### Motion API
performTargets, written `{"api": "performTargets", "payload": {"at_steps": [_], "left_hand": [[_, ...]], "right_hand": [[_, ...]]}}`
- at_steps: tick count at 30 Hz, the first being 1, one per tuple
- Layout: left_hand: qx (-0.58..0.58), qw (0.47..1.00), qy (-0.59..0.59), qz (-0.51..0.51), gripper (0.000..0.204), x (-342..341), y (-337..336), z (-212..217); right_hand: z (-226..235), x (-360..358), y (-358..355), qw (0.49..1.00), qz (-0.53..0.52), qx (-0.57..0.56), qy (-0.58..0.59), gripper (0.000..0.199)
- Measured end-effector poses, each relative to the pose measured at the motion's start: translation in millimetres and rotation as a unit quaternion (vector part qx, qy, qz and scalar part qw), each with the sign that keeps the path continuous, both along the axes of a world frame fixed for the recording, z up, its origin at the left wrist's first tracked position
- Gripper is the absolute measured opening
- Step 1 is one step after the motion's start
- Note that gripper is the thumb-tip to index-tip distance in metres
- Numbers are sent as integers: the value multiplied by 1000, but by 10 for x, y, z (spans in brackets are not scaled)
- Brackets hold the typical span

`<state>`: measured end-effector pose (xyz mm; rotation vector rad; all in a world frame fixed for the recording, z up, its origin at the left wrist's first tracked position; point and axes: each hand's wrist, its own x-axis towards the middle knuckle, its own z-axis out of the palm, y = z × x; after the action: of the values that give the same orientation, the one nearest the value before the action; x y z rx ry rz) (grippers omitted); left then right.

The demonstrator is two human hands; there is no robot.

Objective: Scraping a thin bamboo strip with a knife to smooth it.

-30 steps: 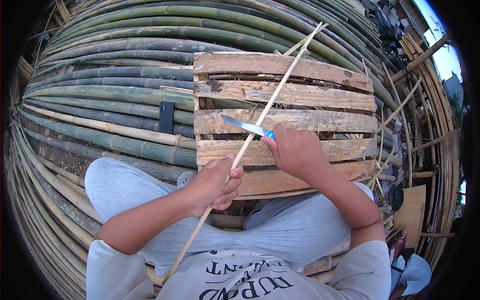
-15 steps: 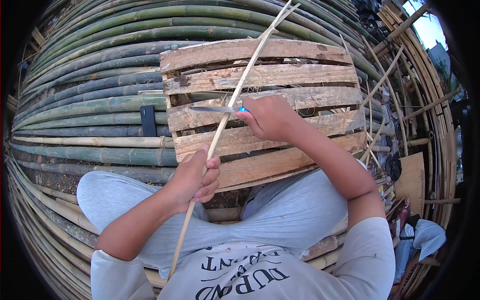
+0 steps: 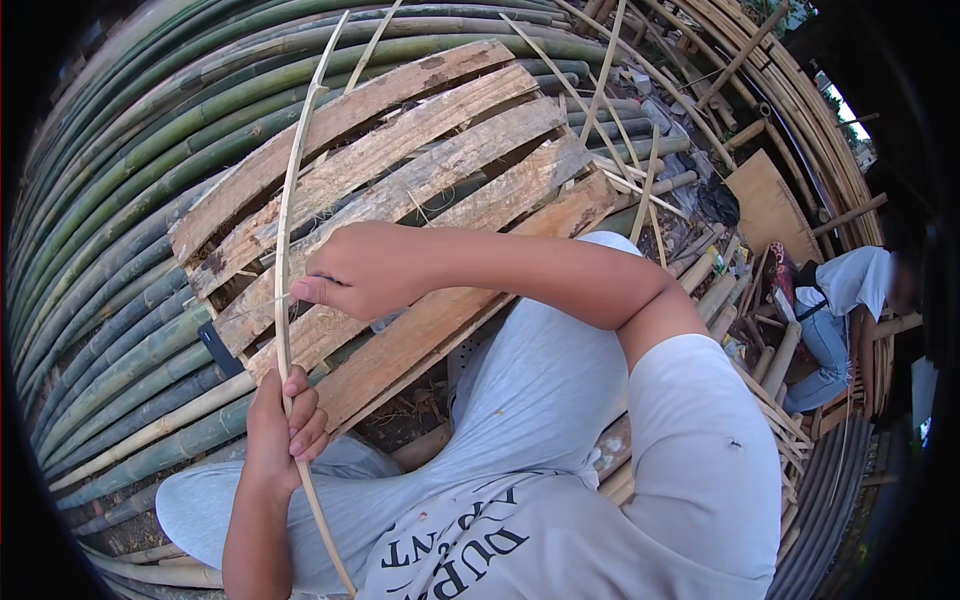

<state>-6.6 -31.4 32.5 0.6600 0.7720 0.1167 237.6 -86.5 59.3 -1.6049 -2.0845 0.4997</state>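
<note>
A long, pale bamboo strip [image 3: 288, 200] runs from far beyond the slatted wooden platform [image 3: 500, 135] back to my lap, bowing slightly. My left hand [image 3: 288, 425] is wrapped round its lower part, just off the platform's near left corner. Higher up, my right hand [image 3: 365, 270] is closed in a fist over the slats, gripping a knife [image 3: 268, 302]. Only a thin bit of the blade shows, crossing the strip; the handle is hidden in my fist. Another thin strip [image 3: 372, 45] lies beyond the platform's far edge.
Green bamboo poles [image 3: 110, 225] lie side by side to the left and beyond. A dark phone-like slab [image 3: 218, 347] rests by the platform's left edge. Loose strips [image 3: 597, 90], a brown board [image 3: 772, 205] and a seated person [image 3: 840, 300] are at the right.
The view has turned, so the platform now appears tilted and farther left. My right hand has come nearer the strip and my left hand, with the knife less visible. Both hands keep their grips.
</note>
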Motion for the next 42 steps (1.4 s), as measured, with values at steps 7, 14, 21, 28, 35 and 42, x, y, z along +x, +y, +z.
{"api": "performTargets", "payload": {"at_steps": [7, 14, 21, 28, 35, 42], "left_hand": [[-15, 1000, -1, -13, 38, -30, 13, 13], [-25, 1000, 7, -15, 39, -27, -12, 15], [-17, 1000, -5, -11, 37, -21, -16, 28], [-25, 1000, 4, -2, 39, -32, -19, 5], [-21, 1000, 11, -5, 40, 3, -11, 62], [-14, 999, 32, 0, 39, 13, 2, 65]], "right_hand": [[837, 893, -786, 784, 368, -226, 447, 62], [1182, 481, -1811, 765, 572, -110, 275, 61], [944, 918, -2247, 758, 334, 144, 542, 47], [743, 318, -2012, 672, 575, -128, 448, 54], [484, 541, -1886, 692, 362, 64, 621, 53], [510, 698, -1682, 746, 132, 58, 650, 50]]}}
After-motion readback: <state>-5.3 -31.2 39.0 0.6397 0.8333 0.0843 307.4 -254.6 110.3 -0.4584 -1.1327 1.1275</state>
